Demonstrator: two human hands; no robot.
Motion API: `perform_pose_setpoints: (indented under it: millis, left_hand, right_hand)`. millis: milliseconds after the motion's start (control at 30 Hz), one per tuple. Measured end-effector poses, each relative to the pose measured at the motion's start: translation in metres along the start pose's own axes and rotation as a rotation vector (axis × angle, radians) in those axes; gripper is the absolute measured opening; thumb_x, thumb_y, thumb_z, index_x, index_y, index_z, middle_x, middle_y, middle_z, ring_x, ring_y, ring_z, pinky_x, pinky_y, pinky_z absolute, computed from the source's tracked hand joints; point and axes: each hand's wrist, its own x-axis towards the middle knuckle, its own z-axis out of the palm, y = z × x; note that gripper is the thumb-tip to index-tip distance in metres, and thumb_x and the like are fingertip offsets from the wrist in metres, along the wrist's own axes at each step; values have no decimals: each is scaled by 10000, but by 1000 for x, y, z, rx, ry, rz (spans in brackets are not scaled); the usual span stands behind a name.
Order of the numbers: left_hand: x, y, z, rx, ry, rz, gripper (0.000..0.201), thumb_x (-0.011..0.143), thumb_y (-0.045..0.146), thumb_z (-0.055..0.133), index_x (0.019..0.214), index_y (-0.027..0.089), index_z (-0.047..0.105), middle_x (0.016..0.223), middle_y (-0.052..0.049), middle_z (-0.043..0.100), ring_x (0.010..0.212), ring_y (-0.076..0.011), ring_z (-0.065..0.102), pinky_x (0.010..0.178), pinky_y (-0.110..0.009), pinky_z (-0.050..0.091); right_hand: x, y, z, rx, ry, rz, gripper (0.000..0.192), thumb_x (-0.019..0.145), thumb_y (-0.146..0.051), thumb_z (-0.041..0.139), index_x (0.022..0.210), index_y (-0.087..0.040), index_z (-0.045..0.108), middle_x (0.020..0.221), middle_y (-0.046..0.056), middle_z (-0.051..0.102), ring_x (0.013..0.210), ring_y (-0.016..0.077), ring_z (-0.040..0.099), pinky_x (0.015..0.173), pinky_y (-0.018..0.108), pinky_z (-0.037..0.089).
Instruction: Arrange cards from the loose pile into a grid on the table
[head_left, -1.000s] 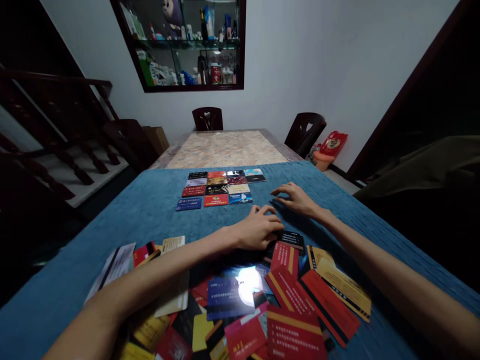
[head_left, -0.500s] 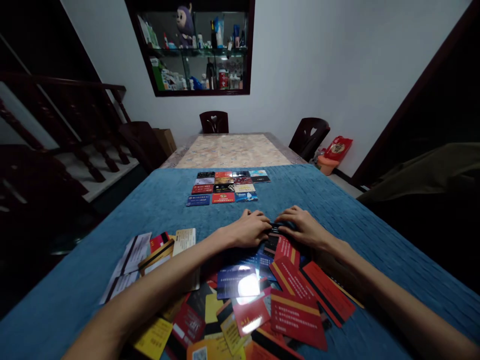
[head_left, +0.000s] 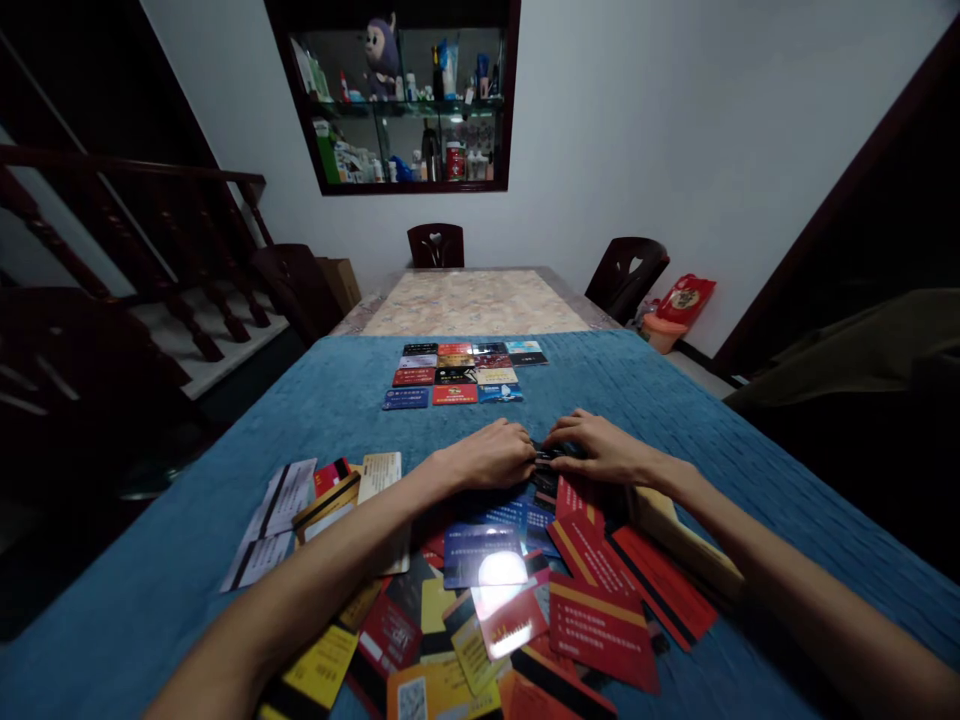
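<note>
- My left hand [head_left: 487, 458] and right hand [head_left: 600, 452] meet fingertip to fingertip, both curled and pinching a small dark plastic card [head_left: 550, 452] at the far edge of the loose card pile [head_left: 517, 600] on the blue cloth [head_left: 337, 420].
- I'd judge the card thin, stiff, light and slick; best taken by its short edges.

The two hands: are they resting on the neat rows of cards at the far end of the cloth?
No: both hands meet at the near loose pile, apart from the rows.
</note>
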Motion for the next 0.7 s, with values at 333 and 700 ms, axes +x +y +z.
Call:
perform_pose_setpoints:
  millis: [333, 700]
  left_hand:
    - [-5, -10, -15, -126, 24, -25, 252, 918, 167, 485, 804, 151, 709, 800, -71, 716, 741, -154, 631, 688, -240, 428]
    - [-9, -21, -16, -296, 110, -162, 304, 865, 84, 449, 1033, 138, 697, 840, -44, 711, 742, -140, 622, 660, -212, 411]
  right_hand:
    - [6, -12, -17, 12, -40, -9, 285, 859, -378, 619, 1091, -255, 731, 1040, 73, 738, 961, 252, 617, 885, 375, 431]
    - [13, -10, -6, -60, 86, 139, 168, 838, -200, 531, 845, -200, 699, 810, 62, 695, 744, 183, 586, 653, 259, 371]
